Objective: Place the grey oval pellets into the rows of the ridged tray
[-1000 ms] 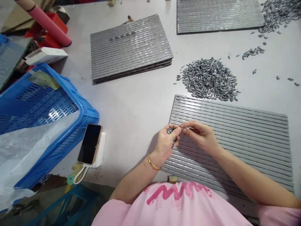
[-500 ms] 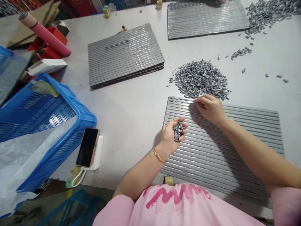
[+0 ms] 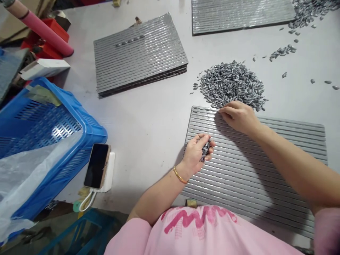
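My left hand (image 3: 198, 150) is curled around a handful of small grey spindle-shaped pieces (image 3: 205, 151), its thumb lying over them. It hovers above the left part of a grey ridged board (image 3: 265, 163). At that board's far edge, my right hand (image 3: 237, 115) has thumb and fingertips pinched together against the top groove. Whatever is between those fingertips is hidden. Left of them, several of the same pieces lie in a row along the top groove. Just beyond the right hand is a large heap of grey pieces (image 3: 232, 83) on the white table (image 3: 148, 131).
A stack of ridged boards (image 3: 143, 55) lies at the far left, with several pieces on top. Another ridged board (image 3: 241, 16) and a second heap (image 3: 313, 12) are at the back right. A blue basket (image 3: 94, 124), a phone (image 3: 97, 165) and a pink roll (image 3: 45, 33) occupy the left side.
My right hand has moved from beside the left hand up to the board's top groove. The left hand opened, showing its pieces, then its thumb closed over them again.
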`<control>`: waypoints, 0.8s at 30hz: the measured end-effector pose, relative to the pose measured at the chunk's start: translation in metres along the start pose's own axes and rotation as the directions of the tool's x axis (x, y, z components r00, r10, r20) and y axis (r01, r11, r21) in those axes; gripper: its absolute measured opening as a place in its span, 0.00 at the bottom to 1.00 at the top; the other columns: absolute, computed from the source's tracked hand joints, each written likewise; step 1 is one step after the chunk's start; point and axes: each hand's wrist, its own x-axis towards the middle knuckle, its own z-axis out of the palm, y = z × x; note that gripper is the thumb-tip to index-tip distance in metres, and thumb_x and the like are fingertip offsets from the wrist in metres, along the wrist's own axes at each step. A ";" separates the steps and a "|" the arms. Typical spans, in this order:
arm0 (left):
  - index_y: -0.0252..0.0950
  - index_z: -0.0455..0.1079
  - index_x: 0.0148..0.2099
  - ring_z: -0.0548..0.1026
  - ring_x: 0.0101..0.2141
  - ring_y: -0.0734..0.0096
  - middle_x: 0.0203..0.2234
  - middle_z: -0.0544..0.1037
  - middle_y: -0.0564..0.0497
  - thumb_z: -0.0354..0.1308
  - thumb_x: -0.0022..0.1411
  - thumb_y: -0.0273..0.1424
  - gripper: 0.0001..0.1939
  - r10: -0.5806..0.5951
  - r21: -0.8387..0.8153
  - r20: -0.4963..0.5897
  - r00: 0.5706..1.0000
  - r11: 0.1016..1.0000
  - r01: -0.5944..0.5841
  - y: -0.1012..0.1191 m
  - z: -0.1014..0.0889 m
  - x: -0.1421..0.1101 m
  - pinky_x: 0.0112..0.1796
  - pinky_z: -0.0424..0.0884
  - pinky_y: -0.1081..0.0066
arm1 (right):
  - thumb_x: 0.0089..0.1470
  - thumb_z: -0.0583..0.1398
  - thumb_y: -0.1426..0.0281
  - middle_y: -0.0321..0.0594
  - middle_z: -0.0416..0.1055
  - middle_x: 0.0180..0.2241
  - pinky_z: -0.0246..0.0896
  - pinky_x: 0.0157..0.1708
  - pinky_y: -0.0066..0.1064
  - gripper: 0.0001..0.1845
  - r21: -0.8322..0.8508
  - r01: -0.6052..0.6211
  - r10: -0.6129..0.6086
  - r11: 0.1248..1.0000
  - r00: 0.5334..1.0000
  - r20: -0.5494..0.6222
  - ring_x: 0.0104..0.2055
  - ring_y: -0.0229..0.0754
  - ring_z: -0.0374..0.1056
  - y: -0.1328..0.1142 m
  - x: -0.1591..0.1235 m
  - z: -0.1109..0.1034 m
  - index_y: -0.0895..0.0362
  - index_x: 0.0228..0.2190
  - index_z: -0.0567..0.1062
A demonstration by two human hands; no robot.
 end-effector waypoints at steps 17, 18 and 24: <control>0.36 0.68 0.40 0.67 0.22 0.80 0.25 0.72 0.54 0.68 0.55 0.36 0.15 0.090 0.040 -0.021 0.996 0.995 -0.090 -0.004 0.003 -0.001 0.17 0.54 0.80 | 0.59 0.62 0.61 0.39 0.78 0.36 0.70 0.34 0.35 0.09 0.700 -0.285 0.161 0.655 0.958 0.239 0.36 0.42 0.73 -0.086 -0.039 -0.034 0.50 0.40 0.80; 0.36 0.68 0.39 0.67 0.22 0.80 0.24 0.71 0.55 0.69 0.54 0.36 0.16 0.102 0.040 -0.037 0.994 0.994 -0.101 -0.005 0.004 -0.001 0.17 0.54 0.80 | 0.59 0.63 0.61 0.38 0.79 0.36 0.70 0.34 0.35 0.10 0.710 -0.313 0.188 0.631 0.949 0.251 0.36 0.42 0.74 -0.090 -0.041 -0.033 0.50 0.40 0.79; 0.33 0.72 0.37 0.66 0.24 0.81 0.26 0.70 0.54 0.72 0.50 0.37 0.17 0.137 0.064 -0.097 0.986 0.989 -0.132 -0.008 0.005 0.000 0.17 0.53 0.79 | 0.59 0.62 0.63 0.38 0.79 0.35 0.72 0.34 0.36 0.08 0.649 -0.270 0.210 0.712 0.963 0.170 0.35 0.42 0.74 -0.095 -0.046 -0.031 0.49 0.40 0.80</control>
